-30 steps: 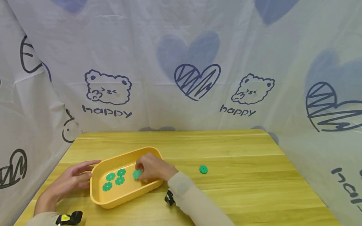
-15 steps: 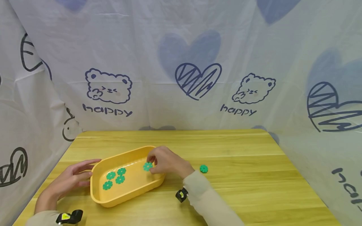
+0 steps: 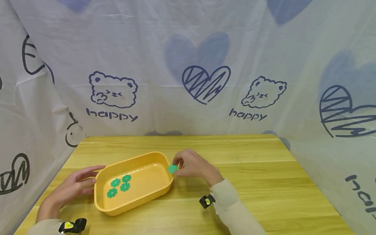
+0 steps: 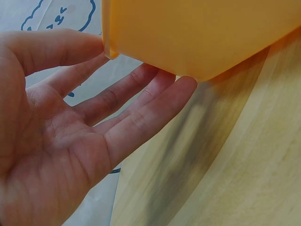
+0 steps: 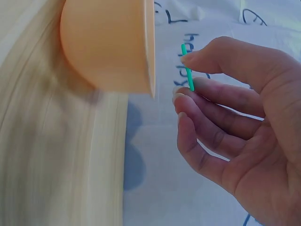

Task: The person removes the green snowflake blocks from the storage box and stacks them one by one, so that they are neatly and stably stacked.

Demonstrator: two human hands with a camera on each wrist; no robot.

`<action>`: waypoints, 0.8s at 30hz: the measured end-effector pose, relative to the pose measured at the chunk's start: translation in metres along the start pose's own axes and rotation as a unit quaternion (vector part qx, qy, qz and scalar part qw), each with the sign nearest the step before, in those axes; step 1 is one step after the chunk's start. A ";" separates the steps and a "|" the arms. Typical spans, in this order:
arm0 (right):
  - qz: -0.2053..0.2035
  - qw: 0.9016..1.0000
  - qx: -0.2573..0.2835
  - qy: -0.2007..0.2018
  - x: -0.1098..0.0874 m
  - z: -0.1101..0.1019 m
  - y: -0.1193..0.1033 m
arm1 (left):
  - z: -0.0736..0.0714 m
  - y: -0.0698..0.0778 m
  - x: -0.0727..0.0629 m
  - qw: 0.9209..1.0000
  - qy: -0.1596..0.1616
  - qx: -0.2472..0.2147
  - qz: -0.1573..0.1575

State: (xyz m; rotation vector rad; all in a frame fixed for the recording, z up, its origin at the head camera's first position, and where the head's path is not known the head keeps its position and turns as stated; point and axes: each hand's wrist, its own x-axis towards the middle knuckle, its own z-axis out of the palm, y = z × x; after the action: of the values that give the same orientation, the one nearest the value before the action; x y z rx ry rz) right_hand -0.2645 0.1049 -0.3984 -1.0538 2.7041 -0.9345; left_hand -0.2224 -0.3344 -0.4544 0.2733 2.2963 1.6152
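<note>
A yellow-orange plastic tray [image 3: 148, 181] lies aslant on the table, with several flat green notched discs [image 3: 125, 186] grouped in its left half. My left hand [image 3: 69, 187] rests against the tray's left end, fingers fairly straight and touching the rim and outer wall. Just beyond the tray's right end, my right hand [image 3: 195, 166] pinches another green notched disc [image 3: 172, 168] between thumb and fingers. In the right wrist view this disc [image 5: 187, 70] appears edge-on, apart from the tray wall [image 5: 106, 52].
The wooden table [image 3: 249, 195] extends right of the tray. A white cloth [image 3: 164, 107] printed with hearts and bears hangs behind and along both sides. Each wrist wears a small black camera [image 3: 207, 201].
My right hand has moved rightward with the pinched disc, from inside the tray to past its right rim. The loose disc on the table is now hidden behind it. My left hand stays put.
</note>
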 end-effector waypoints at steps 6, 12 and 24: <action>0.015 1.000 -0.013 0.011 -0.020 -0.009 0.017 | 0.000 0.000 -0.001 1.000 0.002 0.002 0.001; 0.033 0.999 -0.013 0.029 -0.037 -0.016 0.036 | 0.000 0.001 -0.001 1.000 -0.003 -0.003 0.010; 0.074 0.997 -0.005 0.035 -0.066 -0.028 0.073 | 0.001 0.002 0.000 1.000 -0.003 -0.012 0.005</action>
State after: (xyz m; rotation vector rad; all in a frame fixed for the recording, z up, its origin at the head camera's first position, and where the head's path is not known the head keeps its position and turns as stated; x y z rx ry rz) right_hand -0.2652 0.2033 -0.4266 -0.8234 2.8002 -0.9501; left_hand -0.2224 -0.3326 -0.4533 0.2843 2.2730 1.6417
